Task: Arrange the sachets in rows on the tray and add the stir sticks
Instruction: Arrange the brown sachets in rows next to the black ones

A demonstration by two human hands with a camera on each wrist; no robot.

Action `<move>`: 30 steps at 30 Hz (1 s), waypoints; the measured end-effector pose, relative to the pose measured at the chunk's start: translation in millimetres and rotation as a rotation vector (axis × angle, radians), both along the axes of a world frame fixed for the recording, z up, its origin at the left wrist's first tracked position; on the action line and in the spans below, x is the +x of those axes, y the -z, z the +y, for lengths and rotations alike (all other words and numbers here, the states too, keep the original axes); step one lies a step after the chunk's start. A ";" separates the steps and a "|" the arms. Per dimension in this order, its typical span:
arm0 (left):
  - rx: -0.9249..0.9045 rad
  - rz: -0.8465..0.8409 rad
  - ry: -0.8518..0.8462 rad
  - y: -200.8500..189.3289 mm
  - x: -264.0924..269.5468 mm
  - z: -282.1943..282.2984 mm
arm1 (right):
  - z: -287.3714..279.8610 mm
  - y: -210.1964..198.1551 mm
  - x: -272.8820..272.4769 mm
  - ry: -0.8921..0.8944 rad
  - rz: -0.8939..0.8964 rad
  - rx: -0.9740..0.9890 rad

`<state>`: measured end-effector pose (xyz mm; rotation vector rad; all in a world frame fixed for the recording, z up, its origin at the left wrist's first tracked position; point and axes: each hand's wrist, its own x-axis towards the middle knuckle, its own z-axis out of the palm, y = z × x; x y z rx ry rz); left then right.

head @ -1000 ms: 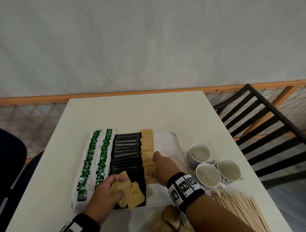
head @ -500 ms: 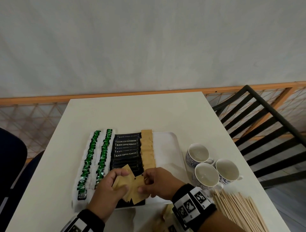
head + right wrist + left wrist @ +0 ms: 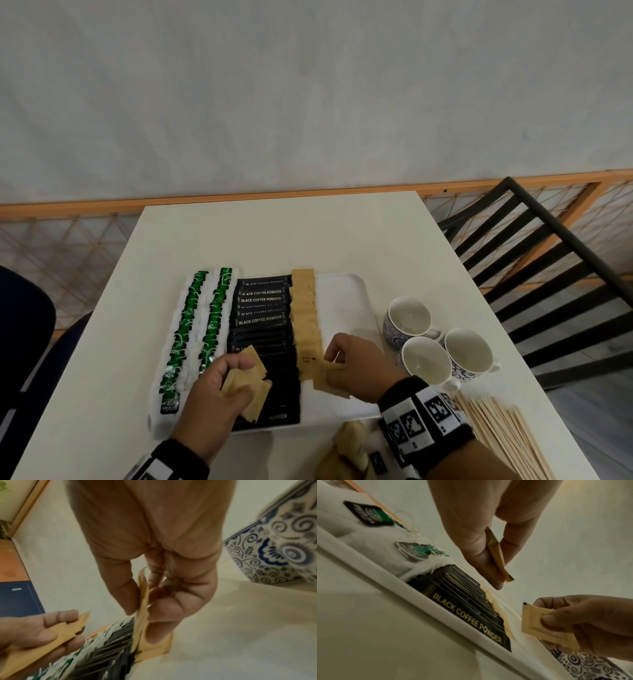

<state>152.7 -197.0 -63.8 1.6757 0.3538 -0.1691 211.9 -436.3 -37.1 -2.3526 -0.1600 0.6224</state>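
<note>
Hands work over a white tray [image 3: 356,294] on a pale table [image 3: 274,240]. On the tray lie two rows of green-tagged tea bags [image 3: 191,329], a row of black coffee sachets [image 3: 263,322] and a row of tan sachets [image 3: 305,311]. The left hand [image 3: 212,397] grips a small fan of tan packets [image 3: 251,380] above the black row. The right hand [image 3: 356,366] pinches a single tan sachet [image 3: 325,377] at the near end of the tan row. Wooden stir sticks [image 3: 503,435] lie on the table right of the tray, near three patterned cups [image 3: 424,359].
</note>
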 end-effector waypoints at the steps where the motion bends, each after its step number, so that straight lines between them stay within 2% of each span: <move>1: -0.007 0.004 -0.003 0.0 0.0 0.1 | 0.1 -0.7 1.2 -0.012 0.005 0.008; 7: -0.029 0.010 -0.023 -2.3 -0.7 -1.4 | 9.8 0.9 7.3 -0.158 -0.021 -0.137; 14: -0.089 0.046 -0.037 -5.2 -1.0 -1.3 | 28.6 9.7 17.8 -0.128 -0.070 -0.217; 23: -0.074 0.025 -0.004 -6.0 -2.4 -2.5 | 33.4 19.3 21.1 -0.084 -0.116 -0.233; 30: -0.222 0.028 0.018 -16.7 2.0 -8.3 | 31.9 19.8 18.6 -0.026 -0.146 -0.204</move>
